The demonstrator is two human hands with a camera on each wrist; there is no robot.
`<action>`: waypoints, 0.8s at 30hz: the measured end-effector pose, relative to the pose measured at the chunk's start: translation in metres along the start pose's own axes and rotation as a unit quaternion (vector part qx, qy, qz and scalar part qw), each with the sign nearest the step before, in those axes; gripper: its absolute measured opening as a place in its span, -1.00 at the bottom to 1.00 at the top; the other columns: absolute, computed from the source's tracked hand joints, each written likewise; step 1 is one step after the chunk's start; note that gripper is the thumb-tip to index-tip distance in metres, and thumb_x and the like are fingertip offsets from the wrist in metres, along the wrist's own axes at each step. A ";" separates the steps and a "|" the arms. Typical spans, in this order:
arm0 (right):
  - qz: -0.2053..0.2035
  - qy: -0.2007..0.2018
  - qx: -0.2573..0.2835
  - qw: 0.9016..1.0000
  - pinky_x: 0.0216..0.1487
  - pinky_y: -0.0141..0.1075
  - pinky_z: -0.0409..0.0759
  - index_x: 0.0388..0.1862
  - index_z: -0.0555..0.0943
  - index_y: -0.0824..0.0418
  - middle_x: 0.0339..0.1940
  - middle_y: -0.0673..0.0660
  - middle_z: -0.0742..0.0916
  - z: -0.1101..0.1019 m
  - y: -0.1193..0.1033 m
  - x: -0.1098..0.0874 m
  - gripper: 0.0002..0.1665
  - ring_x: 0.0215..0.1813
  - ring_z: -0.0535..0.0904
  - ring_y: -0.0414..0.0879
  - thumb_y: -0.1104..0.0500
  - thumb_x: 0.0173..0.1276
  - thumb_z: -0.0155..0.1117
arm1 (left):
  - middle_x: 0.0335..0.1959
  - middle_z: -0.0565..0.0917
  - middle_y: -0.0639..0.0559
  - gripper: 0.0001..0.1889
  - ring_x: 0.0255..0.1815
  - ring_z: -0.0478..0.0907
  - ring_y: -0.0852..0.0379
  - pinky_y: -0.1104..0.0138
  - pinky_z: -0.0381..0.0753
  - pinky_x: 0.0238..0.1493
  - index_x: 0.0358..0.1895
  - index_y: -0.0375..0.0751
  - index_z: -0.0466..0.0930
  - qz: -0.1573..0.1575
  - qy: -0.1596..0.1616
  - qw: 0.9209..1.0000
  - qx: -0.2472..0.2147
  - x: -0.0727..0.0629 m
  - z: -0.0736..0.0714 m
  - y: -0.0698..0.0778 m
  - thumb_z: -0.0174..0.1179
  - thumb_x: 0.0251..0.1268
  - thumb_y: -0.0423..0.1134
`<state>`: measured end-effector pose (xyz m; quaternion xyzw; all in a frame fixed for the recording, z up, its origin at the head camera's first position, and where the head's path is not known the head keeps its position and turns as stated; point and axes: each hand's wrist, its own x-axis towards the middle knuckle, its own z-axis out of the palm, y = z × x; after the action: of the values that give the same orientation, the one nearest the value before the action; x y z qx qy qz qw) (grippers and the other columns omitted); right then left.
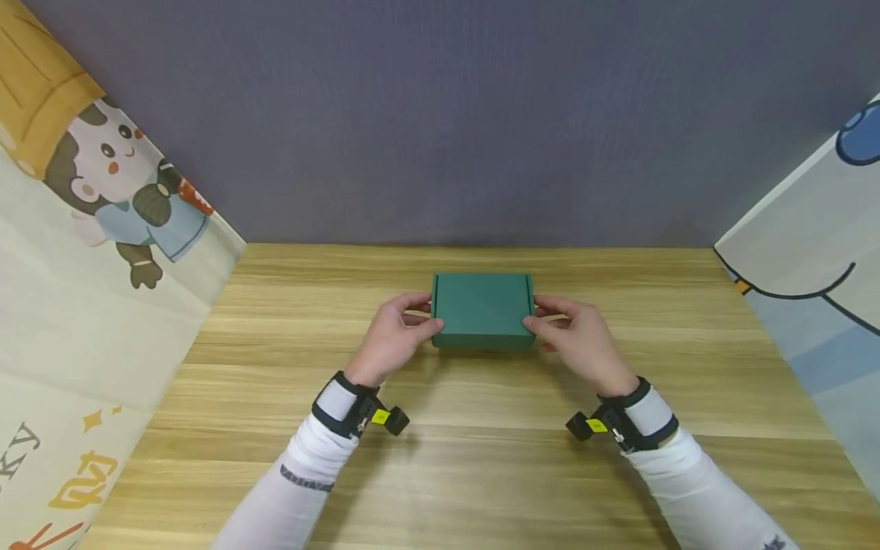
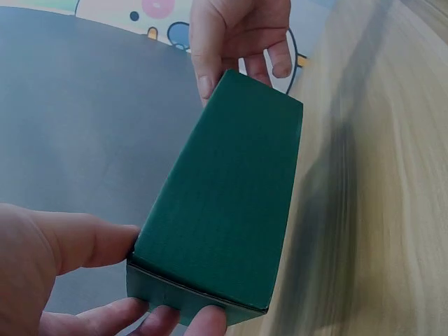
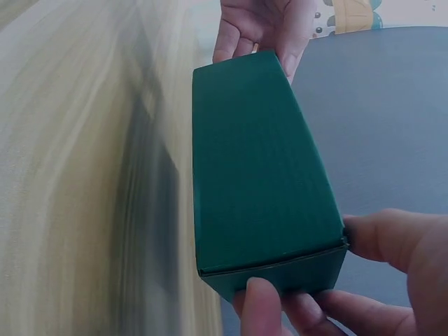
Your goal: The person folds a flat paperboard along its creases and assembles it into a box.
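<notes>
A closed green cardboard box (image 1: 483, 304) is held between both hands, its lid facing up in the head view. My left hand (image 1: 393, 334) grips the box's left end, thumb at the near top corner and fingers along the side. At the opposite end my right hand (image 1: 576, 336) holds it the same way. Both wrist views show the long front face of the box (image 2: 227, 189) with a gap and a shadow between it and the table, so it appears raised. In the right wrist view, thumb and fingertips (image 3: 260, 308) touch the box's end.
The wood-grain table (image 1: 481, 473) stretches around and below the hands. A dark grey-blue panel (image 1: 481, 122) stands at the back. Cloths printed with cartoon figures hang at the left (image 1: 89, 305) and at the right (image 1: 811, 305). Each wrist wears a strapped-on camera.
</notes>
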<state>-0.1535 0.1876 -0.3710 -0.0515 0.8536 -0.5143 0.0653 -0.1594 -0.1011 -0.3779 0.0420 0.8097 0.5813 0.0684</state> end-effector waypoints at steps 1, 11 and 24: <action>0.002 -0.002 0.003 1.000 -0.20 -0.11 0.72 0.36 0.42 0.16 0.08 0.21 0.61 0.001 0.001 0.001 -0.28 -0.08 0.69 0.01 -0.12 0.31 0.31 | 0.04 0.57 0.00 -0.46 0.05 0.58 -0.04 0.21 0.65 -0.07 0.28 -0.16 0.44 -0.002 -0.001 1.000 -0.001 0.001 0.000 -0.001 0.32 0.22 -0.17; 0.016 -0.009 0.021 1.000 -0.20 -0.08 0.72 0.35 0.41 0.22 0.05 0.22 0.60 0.007 0.012 0.008 -0.29 -0.10 0.70 -0.02 -0.03 0.30 0.34 | 0.17 0.52 0.07 -0.47 0.01 0.60 0.06 0.22 0.66 -0.12 0.26 -0.11 0.44 -0.028 -0.009 1.000 0.003 0.005 0.003 -0.010 0.32 0.22 -0.16; 0.031 -0.017 0.015 0.999 -0.21 -0.14 0.72 0.36 0.40 0.25 0.07 0.25 0.59 0.012 0.019 0.009 -0.33 -0.07 0.69 0.01 0.05 0.33 0.33 | 0.19 0.51 0.08 -0.47 0.06 0.57 0.05 0.26 0.66 -0.12 0.25 -0.09 0.44 -0.041 -0.009 0.999 0.019 0.008 0.007 -0.020 0.34 0.21 -0.17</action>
<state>-0.1607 0.1849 -0.3937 -0.0331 0.8459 -0.5235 0.0964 -0.1656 -0.0998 -0.3999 0.0155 0.8213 0.5617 0.0991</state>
